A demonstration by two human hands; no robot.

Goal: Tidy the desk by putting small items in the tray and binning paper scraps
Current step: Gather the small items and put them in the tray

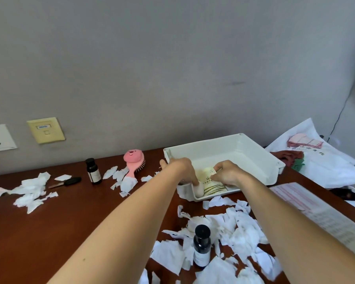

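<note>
A white tray (252, 152) stands on the brown desk (74, 218) against the wall. Both my hands reach into its near left corner. My left hand (182, 169) presses its fingers on a pale cream tube (211, 186) with gold stripes lying in the tray, and my right hand (226, 173) grips the tube's upper end. Torn white paper scraps (240, 226) lie heaped in front of the tray, with another pile of paper scraps (29, 191) at the left. A dark bottle (201, 247) stands among the near scraps.
A second dark bottle (93, 171), a black key (67, 182) and a pink hairbrush (132, 160) lie along the back of the desk. A printed sheet (320, 212) runs down the right edge. A white bag with cloths (320, 158) sits beyond the desk.
</note>
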